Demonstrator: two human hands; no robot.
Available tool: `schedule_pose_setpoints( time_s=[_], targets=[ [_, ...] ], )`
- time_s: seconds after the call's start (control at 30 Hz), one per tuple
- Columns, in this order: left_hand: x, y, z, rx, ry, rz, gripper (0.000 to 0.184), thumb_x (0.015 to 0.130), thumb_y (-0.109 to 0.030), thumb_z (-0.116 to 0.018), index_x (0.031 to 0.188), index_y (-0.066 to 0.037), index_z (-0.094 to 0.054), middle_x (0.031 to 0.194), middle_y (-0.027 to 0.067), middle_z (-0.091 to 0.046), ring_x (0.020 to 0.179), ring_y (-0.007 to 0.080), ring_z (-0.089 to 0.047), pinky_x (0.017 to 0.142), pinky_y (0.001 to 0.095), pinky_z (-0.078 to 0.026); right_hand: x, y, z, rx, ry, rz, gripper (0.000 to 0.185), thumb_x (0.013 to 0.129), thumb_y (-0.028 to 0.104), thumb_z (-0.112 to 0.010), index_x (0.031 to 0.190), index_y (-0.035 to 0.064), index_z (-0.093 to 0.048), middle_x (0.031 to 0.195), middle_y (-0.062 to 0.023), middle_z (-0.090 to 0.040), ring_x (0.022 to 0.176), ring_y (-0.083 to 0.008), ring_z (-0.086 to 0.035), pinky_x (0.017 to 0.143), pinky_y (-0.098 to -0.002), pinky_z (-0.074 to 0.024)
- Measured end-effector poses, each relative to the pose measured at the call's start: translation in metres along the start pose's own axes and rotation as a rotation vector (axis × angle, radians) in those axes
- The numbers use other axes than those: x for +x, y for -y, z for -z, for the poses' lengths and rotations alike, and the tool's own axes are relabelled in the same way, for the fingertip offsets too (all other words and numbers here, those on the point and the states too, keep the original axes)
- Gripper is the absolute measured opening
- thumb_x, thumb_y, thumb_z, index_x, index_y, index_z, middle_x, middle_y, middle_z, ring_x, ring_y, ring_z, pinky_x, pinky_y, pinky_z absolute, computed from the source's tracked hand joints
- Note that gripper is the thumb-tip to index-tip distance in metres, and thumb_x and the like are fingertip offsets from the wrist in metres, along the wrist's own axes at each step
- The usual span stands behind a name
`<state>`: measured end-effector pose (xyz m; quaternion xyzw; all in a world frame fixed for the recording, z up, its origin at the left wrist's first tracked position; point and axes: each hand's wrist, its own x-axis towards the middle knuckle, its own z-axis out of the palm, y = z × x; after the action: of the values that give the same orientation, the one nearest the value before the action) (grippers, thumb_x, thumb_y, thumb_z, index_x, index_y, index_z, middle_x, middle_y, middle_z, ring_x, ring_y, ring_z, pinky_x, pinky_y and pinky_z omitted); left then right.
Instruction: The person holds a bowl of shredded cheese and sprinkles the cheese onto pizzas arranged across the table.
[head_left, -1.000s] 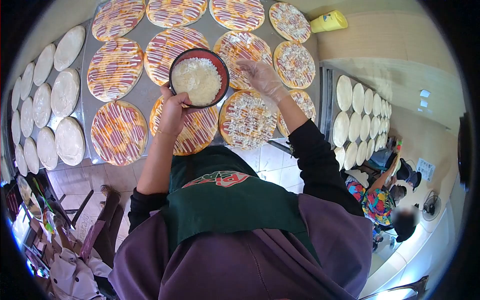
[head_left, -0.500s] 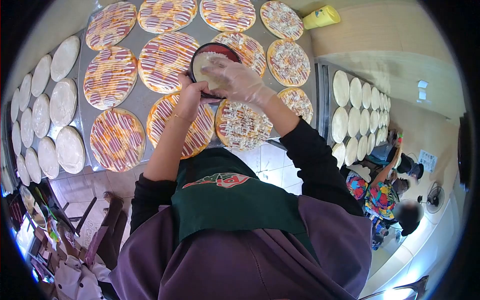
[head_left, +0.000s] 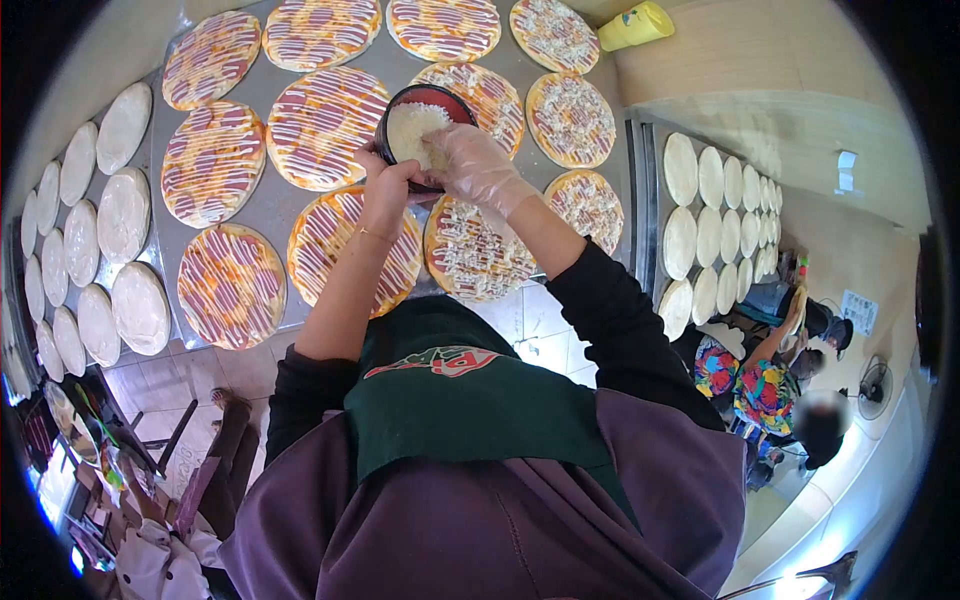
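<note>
My left hand point(head_left: 387, 190) grips the near rim of a dark bowl with a red inside point(head_left: 456, 104), which tilts above the pizzas. White grated cheese point(head_left: 410, 130) fills much of the bowl. My right hand point(head_left: 478, 165), in a clear plastic glove, has its fingertips curled into the cheese at the bowl's right side. Below it lies a pizza point(head_left: 475, 255) strewn with white shreds over its sauce stripes. A striped pizza point(head_left: 350, 250) without visible shreds is under my left forearm. The bowl partly covers another pizza point(head_left: 485, 95) that carries some shreds.
More striped pizzas point(head_left: 212, 160) and shred-topped pizzas point(head_left: 570, 120) cover the metal table point(head_left: 275, 205). Plain dough rounds point(head_left: 125, 215) lie on the left, with others point(head_left: 680, 240) on the right. A yellow cup point(head_left: 637, 27) lies at the back right. People are in the background on both sides.
My right hand's fingers have gone from stretched over the bowl to curled down in the cheese. The left hand still holds the bowl, and the view has shifted slightly.
</note>
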<state>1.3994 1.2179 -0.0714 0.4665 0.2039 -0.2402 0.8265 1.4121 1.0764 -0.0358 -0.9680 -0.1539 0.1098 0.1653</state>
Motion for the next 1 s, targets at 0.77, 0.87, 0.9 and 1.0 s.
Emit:
schedule_pose_setpoints(
  time_s=[0.77, 0.87, 0.9, 1.0],
  targets=[
    [-0.002, -0.018, 0.021, -0.101, -0.096, -0.069, 0.059, 0.069, 0.006, -0.046, 0.119, -0.006, -0.018, 0.113, 0.0187, -0.04, 0.095, 0.034, -0.057, 0.069, 0.0473, -0.059, -0.004, -0.092, -0.001, 1.652, -0.175, -0.503, 0.025, 0.079, -0.003, -0.064, 0.103, -0.0026, -0.059, 0.095, -0.011, -0.063, 0.085, -0.0175, -0.063, 0.078, -0.0286, -0.0536],
    [-0.007, -0.023, 0.032, -0.121, -0.088, -0.115, 0.058, 0.069, 0.006, -0.046, 0.118, -0.007, -0.018, 0.111, 0.0168, -0.041, 0.09, 0.0307, -0.058, 0.065, 0.0447, -0.06, 0.008, -0.104, -0.021, 1.515, -0.177, -0.56, 0.024, 0.078, -0.002, -0.064, 0.102, -0.003, -0.06, 0.092, -0.0105, -0.064, 0.08, -0.0174, -0.064, 0.074, -0.0282, -0.0547],
    [-0.01, -0.026, 0.034, -0.118, -0.084, -0.13, 0.058, 0.069, 0.006, -0.046, 0.119, -0.008, -0.019, 0.111, 0.0162, -0.041, 0.09, 0.0299, -0.058, 0.065, 0.0441, -0.06, 0.015, -0.103, -0.022, 1.516, -0.172, -0.56, 0.024, 0.078, -0.002, -0.064, 0.102, -0.003, -0.06, 0.092, -0.0105, -0.064, 0.08, -0.0174, -0.064, 0.074, -0.0282, -0.0547],
    [-0.022, -0.033, 0.037, -0.109, -0.11, -0.141, 0.057, 0.07, 0.005, -0.045, 0.121, -0.009, -0.022, 0.116, 0.0152, -0.042, 0.096, 0.0318, -0.057, 0.069, 0.0469, -0.059, 0.033, -0.09, -0.02, 1.191, -0.112, -0.569, 0.02, 0.08, 0.002, -0.064, 0.099, -0.0024, -0.063, 0.085, -0.0096, -0.066, 0.072, -0.0166, -0.065, 0.07, -0.028, -0.0559]
  ],
)
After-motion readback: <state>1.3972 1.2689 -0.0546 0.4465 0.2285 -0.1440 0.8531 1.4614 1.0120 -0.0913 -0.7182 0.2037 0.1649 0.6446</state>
